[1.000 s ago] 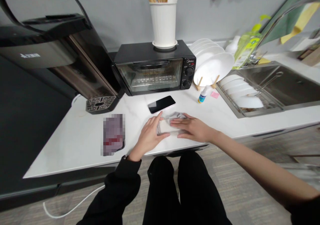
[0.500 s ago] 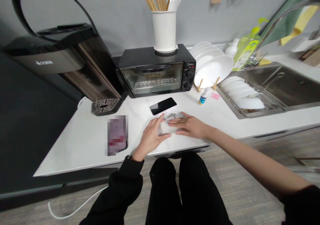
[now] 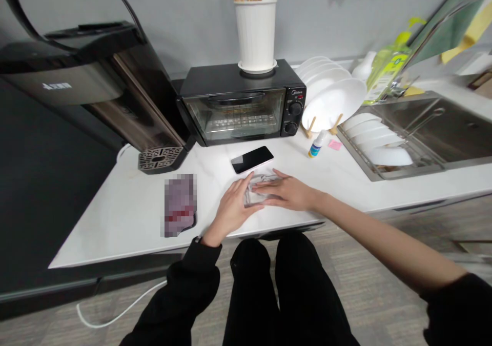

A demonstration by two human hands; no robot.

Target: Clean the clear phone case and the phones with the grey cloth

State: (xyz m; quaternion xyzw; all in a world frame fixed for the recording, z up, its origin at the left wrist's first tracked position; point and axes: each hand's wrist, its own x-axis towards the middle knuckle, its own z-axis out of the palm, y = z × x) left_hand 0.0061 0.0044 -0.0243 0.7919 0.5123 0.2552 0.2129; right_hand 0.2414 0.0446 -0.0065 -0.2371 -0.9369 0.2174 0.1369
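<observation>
Cloth (image 3: 261, 191), pale grey and folded small, lay on the white counter (image 3: 126, 218) close to its near edge, with both hands on it. At about 10 o'clock from the cloth stood a big black machine (image 3: 96, 79) with its drip grille on the counter, and at 2 o'clock a steel sink (image 3: 442, 130) held a rack of white dishes. A black toaster oven (image 3: 242, 102) sat at 12 o'clock with a white utensil pot (image 3: 256, 33) on top, and upright white plates (image 3: 330, 97) stood at 1 o'clock. The right hand (image 3: 292, 193) lay flat on top of the cloth, fingers stretched out and slightly spread, pressing down rather than pinching. The left hand (image 3: 230, 210) rested loosely curved against the cloth's 9 o'clock edge, thumb along the near side, with no clear pinch. A dark phone (image 3: 251, 159) lay just beyond the cloth at 12 o'clock. A small bottle (image 3: 317, 145) and a pink note (image 3: 335, 144) sat at 2 o'clock.
</observation>
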